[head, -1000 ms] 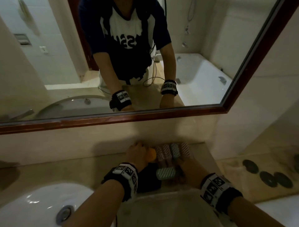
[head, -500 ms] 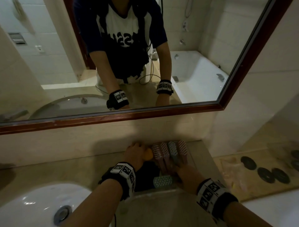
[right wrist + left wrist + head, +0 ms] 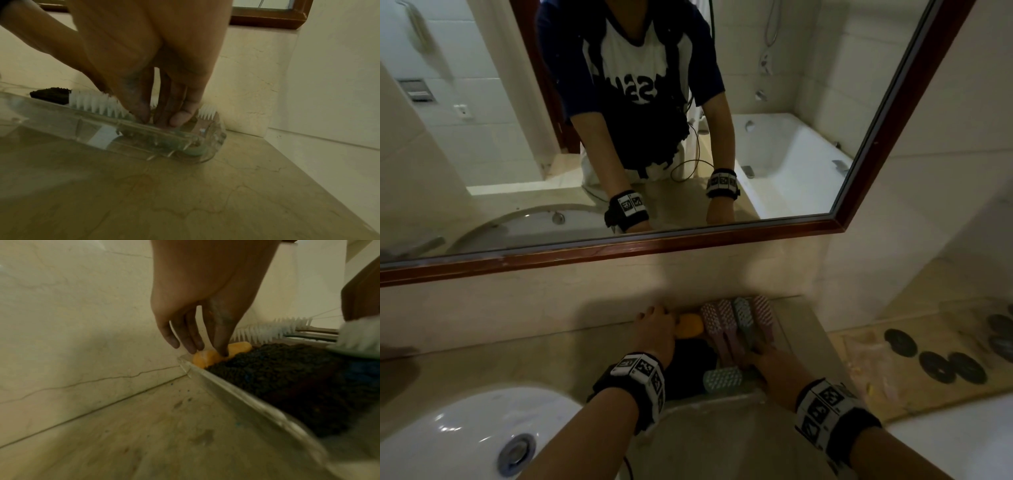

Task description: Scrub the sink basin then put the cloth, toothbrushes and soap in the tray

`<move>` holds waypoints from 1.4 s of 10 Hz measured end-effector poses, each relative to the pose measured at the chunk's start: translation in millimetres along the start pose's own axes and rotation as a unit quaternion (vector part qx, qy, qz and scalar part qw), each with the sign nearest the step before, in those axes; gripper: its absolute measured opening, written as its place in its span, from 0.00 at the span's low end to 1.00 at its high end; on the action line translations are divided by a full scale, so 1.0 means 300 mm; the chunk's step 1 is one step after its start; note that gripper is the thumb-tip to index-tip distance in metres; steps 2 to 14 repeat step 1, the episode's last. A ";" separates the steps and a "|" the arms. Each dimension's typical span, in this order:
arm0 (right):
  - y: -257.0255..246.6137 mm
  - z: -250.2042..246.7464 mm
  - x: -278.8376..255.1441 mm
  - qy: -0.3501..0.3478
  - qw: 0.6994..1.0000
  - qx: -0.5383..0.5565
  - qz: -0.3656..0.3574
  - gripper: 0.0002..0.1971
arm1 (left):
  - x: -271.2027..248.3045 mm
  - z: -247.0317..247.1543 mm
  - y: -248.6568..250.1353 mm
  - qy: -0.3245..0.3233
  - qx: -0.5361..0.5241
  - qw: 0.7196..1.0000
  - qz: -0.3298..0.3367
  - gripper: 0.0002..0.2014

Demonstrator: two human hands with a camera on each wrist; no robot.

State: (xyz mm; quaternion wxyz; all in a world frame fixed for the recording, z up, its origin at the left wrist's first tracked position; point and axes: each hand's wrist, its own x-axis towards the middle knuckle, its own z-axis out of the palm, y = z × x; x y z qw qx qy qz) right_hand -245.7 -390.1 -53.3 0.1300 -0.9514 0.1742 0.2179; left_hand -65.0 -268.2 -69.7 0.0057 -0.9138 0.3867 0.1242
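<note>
L hand (image 3: 655,330) pinches soap (image 3: 691,325) w/ thumb + fingertips at tray (image 3: 236,395) far-left corner; cloth (image 3: 691,363) just nearer. Toothbrushes (image 3: 736,320) lie lengthwise in tray's right half, heads far. R hand (image 3: 774,371) is on the handles, grip can't tell.

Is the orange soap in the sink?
No, the soap lies in the tray beside the cloth.

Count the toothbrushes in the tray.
5 toothbrushes. Four lie side by side, heads toward the wall: pink, pink, green, pink. The fifth, green, lies crosswise nearest the person. The right hand may hide others.
</note>
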 end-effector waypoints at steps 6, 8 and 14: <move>-0.013 -0.030 -0.023 0.033 0.999 0.025 -0.015 0.23 | -0.022 -0.048 -0.012 -0.023 -0.022 0.999 -0.021 0.19; -0.013 -0.030 -0.023 0.033 0.999 0.025 -0.015 0.23 | -0.022 -0.048 -0.012 -0.023 -0.022 0.999 -0.021 0.19; -0.013 -0.030 -0.023 0.033 0.999 0.025 -0.015 0.23 | -0.022 -0.048 -0.012 -0.023 -0.022 0.999 -0.021 0.19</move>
